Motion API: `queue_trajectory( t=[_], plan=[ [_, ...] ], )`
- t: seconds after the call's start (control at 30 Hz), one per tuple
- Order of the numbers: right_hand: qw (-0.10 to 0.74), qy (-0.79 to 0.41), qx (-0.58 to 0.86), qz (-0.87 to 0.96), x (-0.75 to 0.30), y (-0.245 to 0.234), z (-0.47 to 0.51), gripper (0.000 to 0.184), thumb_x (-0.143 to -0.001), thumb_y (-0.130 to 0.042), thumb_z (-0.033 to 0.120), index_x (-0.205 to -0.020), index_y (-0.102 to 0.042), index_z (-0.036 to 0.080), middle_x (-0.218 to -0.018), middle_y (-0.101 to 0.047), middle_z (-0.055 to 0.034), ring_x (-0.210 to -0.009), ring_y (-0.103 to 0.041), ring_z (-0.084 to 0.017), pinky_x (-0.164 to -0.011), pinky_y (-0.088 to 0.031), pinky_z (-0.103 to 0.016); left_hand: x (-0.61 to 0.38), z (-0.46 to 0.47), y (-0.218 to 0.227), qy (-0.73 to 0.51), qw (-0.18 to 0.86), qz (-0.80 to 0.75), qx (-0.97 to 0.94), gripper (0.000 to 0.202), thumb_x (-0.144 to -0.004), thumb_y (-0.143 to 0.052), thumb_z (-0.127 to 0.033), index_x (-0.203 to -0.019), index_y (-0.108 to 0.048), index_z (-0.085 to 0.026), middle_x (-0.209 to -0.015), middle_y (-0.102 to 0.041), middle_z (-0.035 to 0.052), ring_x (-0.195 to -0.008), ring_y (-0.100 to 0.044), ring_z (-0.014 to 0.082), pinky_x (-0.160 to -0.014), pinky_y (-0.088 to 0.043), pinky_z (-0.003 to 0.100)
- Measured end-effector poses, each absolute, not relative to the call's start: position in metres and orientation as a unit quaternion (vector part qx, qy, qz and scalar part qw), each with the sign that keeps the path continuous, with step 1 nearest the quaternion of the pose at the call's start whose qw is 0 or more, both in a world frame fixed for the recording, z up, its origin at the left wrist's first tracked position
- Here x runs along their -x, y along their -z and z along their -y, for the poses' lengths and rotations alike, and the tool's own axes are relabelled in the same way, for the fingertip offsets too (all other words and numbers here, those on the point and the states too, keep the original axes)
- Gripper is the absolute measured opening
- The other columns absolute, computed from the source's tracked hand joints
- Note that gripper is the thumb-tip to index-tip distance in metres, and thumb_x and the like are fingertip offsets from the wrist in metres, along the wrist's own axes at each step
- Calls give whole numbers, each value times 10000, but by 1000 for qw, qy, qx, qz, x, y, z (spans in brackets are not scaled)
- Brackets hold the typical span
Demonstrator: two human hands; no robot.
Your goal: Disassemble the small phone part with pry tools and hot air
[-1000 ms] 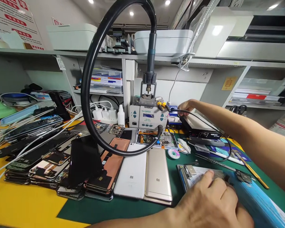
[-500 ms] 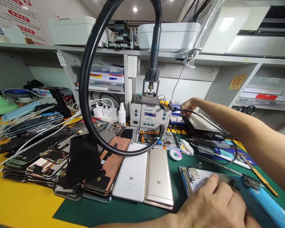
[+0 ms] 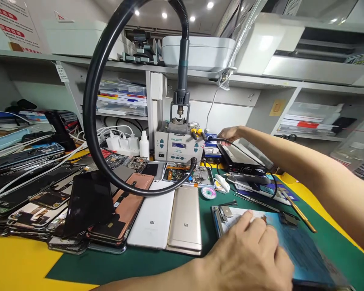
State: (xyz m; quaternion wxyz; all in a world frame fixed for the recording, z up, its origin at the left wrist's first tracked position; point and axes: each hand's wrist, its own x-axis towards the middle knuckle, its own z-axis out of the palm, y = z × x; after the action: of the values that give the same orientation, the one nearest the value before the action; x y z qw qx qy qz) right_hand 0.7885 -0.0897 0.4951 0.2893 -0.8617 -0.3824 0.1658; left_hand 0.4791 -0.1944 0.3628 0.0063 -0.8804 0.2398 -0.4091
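Note:
My left hand [image 3: 248,254] lies flat near the front edge, pressing on an opened blue phone [image 3: 294,246] on the green mat; its fingers cover the phone's upper part. My right hand [image 3: 229,134] is stretched out to the back of the bench, fingers closed around a black tool handle with a cable [image 3: 218,140], just right of the grey hot-air station [image 3: 177,146]. A black hose [image 3: 92,121] loops up from that station to its nozzle holder.
Stacks of dismantled phones and screens [image 3: 48,202] fill the left side. A white phone [image 3: 151,220] and a gold phone [image 3: 185,220] lie face down in the middle. A black box unit [image 3: 239,163], tweezers [image 3: 255,202] and a solder wick reel [image 3: 208,192] lie behind the blue phone.
The view has shifted, so everything sits further left in the picture. Both hands keep their places: the left on the blue phone, the right at the tool beside the station.

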Motion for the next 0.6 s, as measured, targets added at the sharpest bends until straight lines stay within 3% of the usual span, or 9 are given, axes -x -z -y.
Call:
queue_trajectory(
  t=[0.13,0.27,0.47,0.53,0.6],
  plan=[
    [319,-175,866,343,-793,-505,122,321,-965,-634,320,-1232,-615,143,-1203,-649,-97,-989,-667,-206,-837,-582,-403,-471,194,-371,375,-28,-233,897,312,-885,-521,-362,-913,-628,-71,-958,-623,163,-986,-602,319,-940,-472,457],
    [402,-127,846,327,-789,-506,168,260,-971,-625,328,-1152,-643,143,-1099,-674,-77,-884,-673,-172,-752,-591,-342,-468,194,-377,436,-82,-230,866,349,-854,-564,-390,-932,-665,-66,-958,-657,155,-999,-607,301,-1050,-456,462],
    [542,-55,770,332,-758,-478,258,299,-972,-621,356,-1145,-640,113,-1067,-674,-95,-850,-671,-165,-730,-584,-321,-461,196,-386,535,-158,-202,805,238,-811,-582,-167,-1024,-643,-80,-892,-673,127,-873,-596,253,-814,-540,428],
    [571,-24,737,361,-741,-463,287,230,-994,-582,362,-1052,-659,154,-960,-682,-47,-724,-638,-117,-635,-562,-259,-457,193,-389,572,-214,-153,777,170,-806,-539,-68,-943,-616,-132,-797,-633,75,-776,-563,203,-742,-515,392],
    [593,25,700,399,-722,-448,311,251,-985,-597,370,-920,-641,131,-743,-616,22,-531,-533,-68,-475,-461,-192,-454,186,-392,577,-251,-121,768,173,-804,-499,-8,-861,-567,-158,-727,-563,35,-696,-519,160,-656,-463,337]
  ],
)
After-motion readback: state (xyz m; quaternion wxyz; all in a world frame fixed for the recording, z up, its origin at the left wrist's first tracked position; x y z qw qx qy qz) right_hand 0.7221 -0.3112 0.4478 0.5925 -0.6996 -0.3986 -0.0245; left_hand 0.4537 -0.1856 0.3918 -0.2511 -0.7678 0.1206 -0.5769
